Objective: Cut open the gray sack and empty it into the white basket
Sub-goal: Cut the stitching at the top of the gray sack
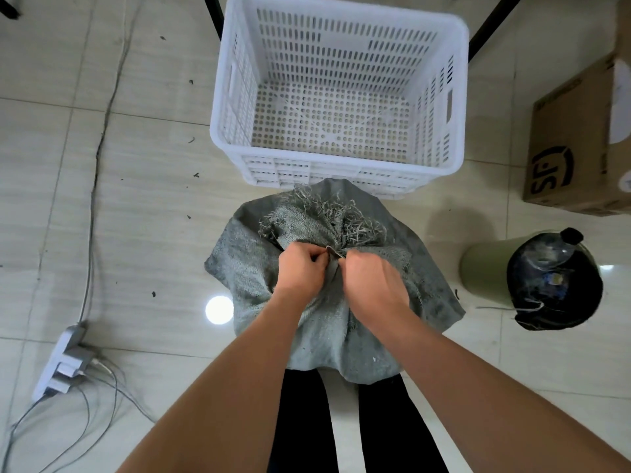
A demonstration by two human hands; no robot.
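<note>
The gray woven sack [317, 329] stands upright on the floor in front of my legs, its neck gathered and its frayed top edge fanned out toward the basket. My left hand [300, 268] pinches the gathered neck from the left. My right hand [372, 285] grips a small thin blade [334, 251] whose tip shows between both hands at the neck. The white slotted basket [338, 165] sits on the floor just beyond the sack, with nothing inside it.
A cardboard box [577, 145] stands at the right. Nearer, a pale green bin with a black liner [546, 278] holds a plastic bottle. A power strip [65, 363] with cables lies at the lower left. Black table legs [491, 22] rise behind the basket.
</note>
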